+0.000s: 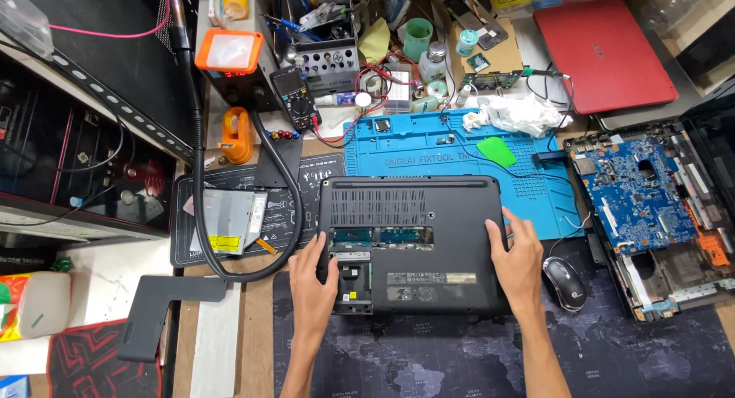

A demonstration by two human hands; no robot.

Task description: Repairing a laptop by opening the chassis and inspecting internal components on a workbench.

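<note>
Laptop (417, 241) lay bottom-up at mid-bench on the dark mat (459, 360), access hatch off and boards exposed. Judged rigid, moderately heavy, smooth plastic, fragile at the opening. Left hand (312, 279) rested flat at the hatch edge, right hand (518, 264) flat on the right side; neither grip closed. Best taken by the side edges. Mouse (566, 281) close on the right, blue mat (459, 149) behind, free room toward the person

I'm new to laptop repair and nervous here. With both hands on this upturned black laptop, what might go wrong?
1. The left hand rests at the laptop's open bay, where bare boards show; fingers may touch them.
2. The mouse sits beside the right hand and might get knocked.
3. The black hose curls against the laptop's left edge and may snag.
</note>
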